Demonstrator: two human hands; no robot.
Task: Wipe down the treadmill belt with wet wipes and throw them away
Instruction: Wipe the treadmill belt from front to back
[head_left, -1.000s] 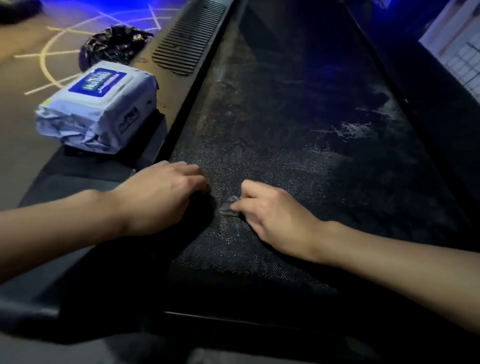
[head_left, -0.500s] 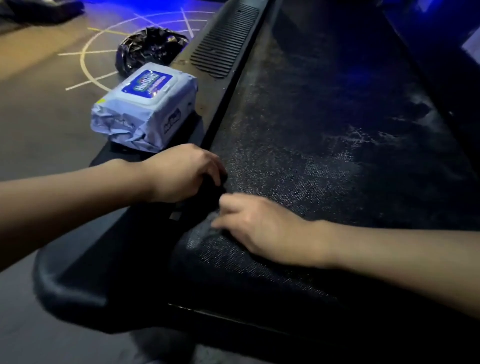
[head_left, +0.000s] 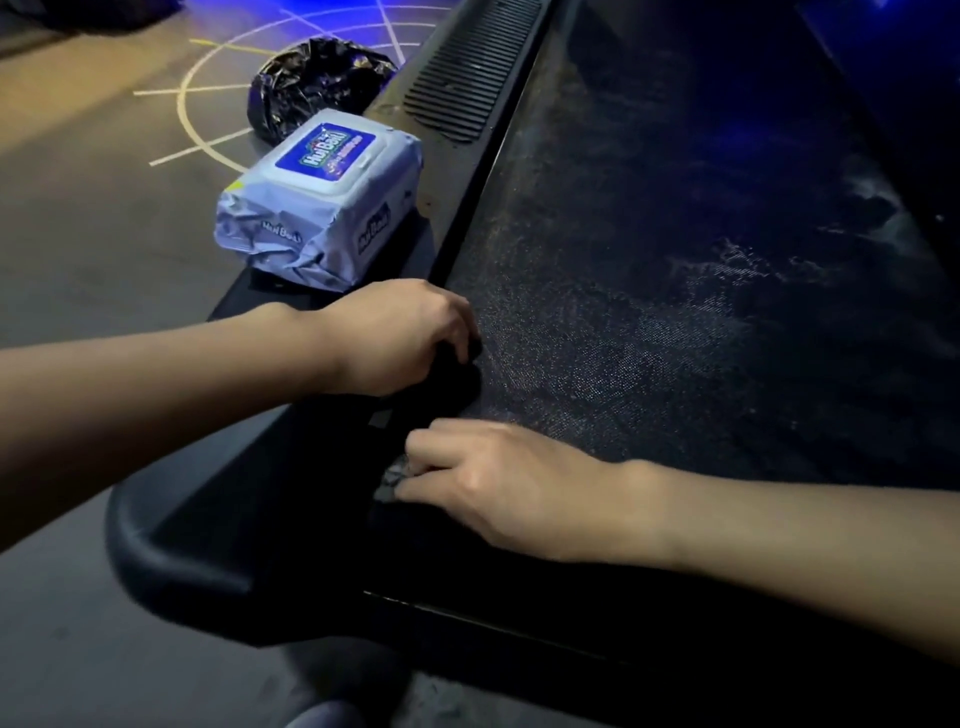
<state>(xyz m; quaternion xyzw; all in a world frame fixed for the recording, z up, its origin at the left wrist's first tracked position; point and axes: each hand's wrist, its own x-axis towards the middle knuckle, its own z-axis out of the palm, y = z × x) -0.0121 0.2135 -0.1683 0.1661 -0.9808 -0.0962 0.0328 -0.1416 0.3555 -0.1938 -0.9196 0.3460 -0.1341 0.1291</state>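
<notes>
Head view: the treadmill belt (head_left: 649, 312) runs lengthwise away from the camera, dusty and streaked. At its near left edge the right hand (head_left: 498, 488) has its fingers pinched on a crumpled grey wet wipe (head_left: 395, 475). Just beyond, the left hand (head_left: 400, 332) curls its fingers down at the belt's left edge; whether they hold anything cannot be told. The pack of wet wipes (head_left: 322, 202) lies label up along the left side rail (head_left: 441, 182), with a black bag (head_left: 311, 88) on the floor (head_left: 104, 234) behind it.
</notes>
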